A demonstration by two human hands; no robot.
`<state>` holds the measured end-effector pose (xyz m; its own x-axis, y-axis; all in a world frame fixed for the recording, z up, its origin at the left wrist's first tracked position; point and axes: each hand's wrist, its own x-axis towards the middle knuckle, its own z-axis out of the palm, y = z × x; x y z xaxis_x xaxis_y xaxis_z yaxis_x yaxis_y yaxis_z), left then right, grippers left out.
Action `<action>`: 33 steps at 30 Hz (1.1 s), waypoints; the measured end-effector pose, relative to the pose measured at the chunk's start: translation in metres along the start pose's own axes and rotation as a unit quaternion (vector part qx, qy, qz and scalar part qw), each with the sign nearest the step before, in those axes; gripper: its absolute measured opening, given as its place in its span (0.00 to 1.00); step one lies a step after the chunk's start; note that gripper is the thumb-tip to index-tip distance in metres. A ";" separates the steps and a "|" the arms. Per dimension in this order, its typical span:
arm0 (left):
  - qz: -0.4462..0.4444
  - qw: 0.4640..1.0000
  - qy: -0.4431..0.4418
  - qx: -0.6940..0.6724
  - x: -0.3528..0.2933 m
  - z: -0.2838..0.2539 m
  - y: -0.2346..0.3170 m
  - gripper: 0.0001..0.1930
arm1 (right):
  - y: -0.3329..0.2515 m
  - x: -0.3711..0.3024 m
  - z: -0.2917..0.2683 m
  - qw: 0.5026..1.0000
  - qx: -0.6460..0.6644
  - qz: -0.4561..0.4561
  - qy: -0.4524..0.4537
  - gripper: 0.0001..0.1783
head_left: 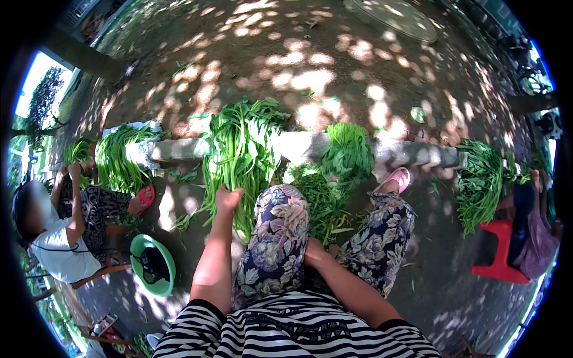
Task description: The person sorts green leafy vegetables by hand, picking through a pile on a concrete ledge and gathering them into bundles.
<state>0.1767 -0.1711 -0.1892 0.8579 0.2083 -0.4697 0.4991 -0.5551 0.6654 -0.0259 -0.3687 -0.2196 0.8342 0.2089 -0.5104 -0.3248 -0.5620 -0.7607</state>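
A large heap of long-stemmed leafy greens [245,134] lies across a low concrete ledge in front of me, its stems hanging down toward my lap. My left hand [228,198] is at the lower stems of this heap, fingers closed around some of them and the thumb showing on the right side. My right hand [313,252] is low between my knees, its fingers mostly hidden behind my left leg; whether it holds anything cannot be seen. Just beyond it, a pile of loose leafy greens [325,206] lies on the ground between my legs.
A bunch of greens [347,149] rests on the concrete ledge [304,146] to the right. More greens [480,185] lie farther right, near a red stool [498,250]. At left, a person [65,232] sits handling greens beside a green basin [153,265] with a dark item inside.
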 end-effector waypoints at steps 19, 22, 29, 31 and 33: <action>-0.063 0.853 -0.276 -0.438 0.022 -0.052 0.002 0.10 | 0.010 0.006 0.004 0.994 0.101 -0.021 -0.026 0.19; -0.044 0.859 -0.284 -0.423 0.014 -0.049 0.010 0.12 | 0.000 0.001 -0.004 0.994 0.086 -0.058 -0.038 0.19; -0.040 0.885 -0.293 -0.359 0.005 -0.051 0.024 0.11 | 0.026 0.009 0.012 0.997 0.049 -0.049 -0.015 0.21; -0.029 0.903 -0.263 -0.337 0.006 -0.050 0.030 0.10 | 0.052 0.018 0.033 0.977 0.211 0.003 0.002 0.21; -0.028 0.914 -0.238 -0.326 0.005 -0.054 0.037 0.10 | 0.056 0.020 0.036 0.967 0.254 0.021 0.002 0.21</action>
<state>0.2056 -0.1468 -0.1354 0.7565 -0.2384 -0.6090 0.6397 0.0765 0.7648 -0.0437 -0.3669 -0.2863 0.8169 0.1904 -0.5445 -0.5348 -0.1035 -0.8386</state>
